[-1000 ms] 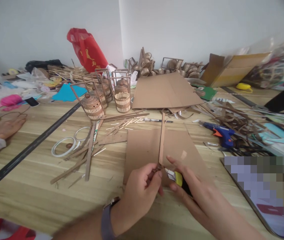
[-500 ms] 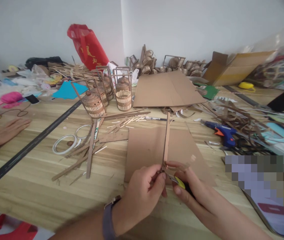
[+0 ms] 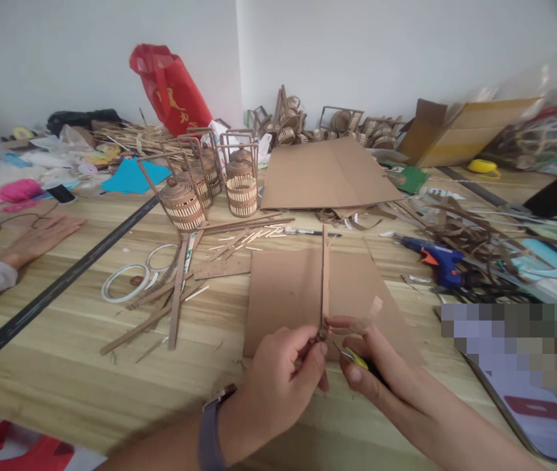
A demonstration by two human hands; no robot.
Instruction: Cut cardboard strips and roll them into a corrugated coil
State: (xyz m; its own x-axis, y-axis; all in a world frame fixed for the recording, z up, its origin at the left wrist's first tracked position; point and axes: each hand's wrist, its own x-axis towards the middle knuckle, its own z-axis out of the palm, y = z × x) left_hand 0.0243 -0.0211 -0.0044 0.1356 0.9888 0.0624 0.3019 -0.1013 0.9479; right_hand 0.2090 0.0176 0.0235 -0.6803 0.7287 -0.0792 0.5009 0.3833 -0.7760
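Pinching a long, narrow, flat brown strip (image 3: 325, 275) near its close end, the left hand (image 3: 285, 369) has its thumb and fingers drawn tight. The strip stands out away from the person, above a rectangular brown cardboard sheet (image 3: 283, 294).

Change over the last second: the index finger of the right hand (image 3: 391, 366), straighter and clear of the strip before, is now bent in to its near end. The rest of that hand is wrapped round a slim yellow-and-black tool with a pale tip (image 3: 355, 357); the tool is turned so that less of its pale part shows. Judgement: the work is now concentrated at the pinched end, both hands steadying it.

At far left, a co-worker's hand (image 3: 45, 242) reaches farther across the table than before.

Hard to read: the strip's near end is hidden by the left fingers, as is whatever small piece may be there. Most of the tool's handle is covered by the right hand. Cannot tell whether its tip touches anything.
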